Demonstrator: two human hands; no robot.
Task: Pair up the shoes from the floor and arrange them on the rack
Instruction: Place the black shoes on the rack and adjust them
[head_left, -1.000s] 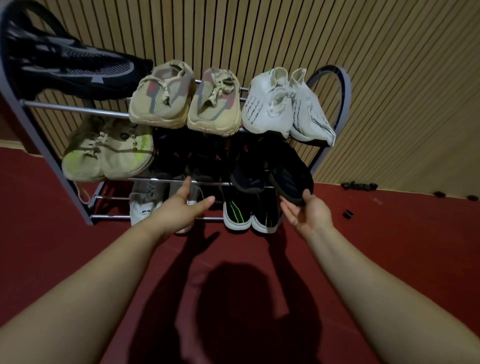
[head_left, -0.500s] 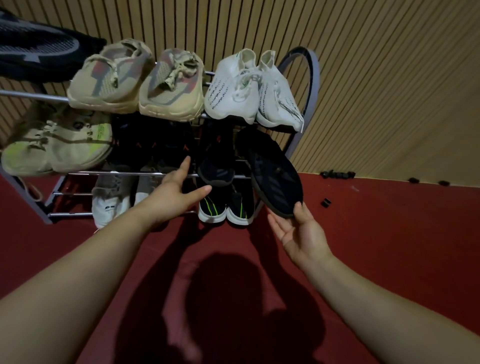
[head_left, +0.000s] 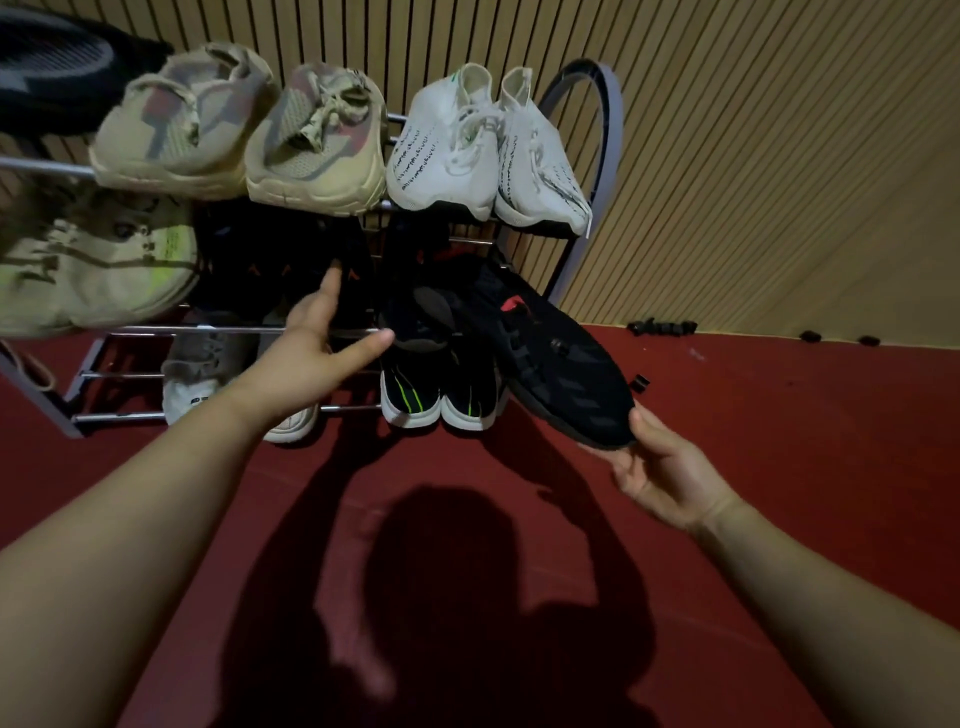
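Turning outward, the right hand's (head_left: 670, 478) fingers (head_left: 623, 462) and thumb pinch the toe of the black shoe (head_left: 561, 358), its upper now showing instead of its sole, heel on the rack's (head_left: 156, 330) middle shelf. The left hand (head_left: 311, 353), fingers spread, hovers at the rail. Seating it looks close.

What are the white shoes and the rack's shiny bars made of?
White shoes: likely soft knit fabric, matte, with a stitched texture and sock-like collars. Rack bars: probably metal, smooth and glossy, reflecting light.
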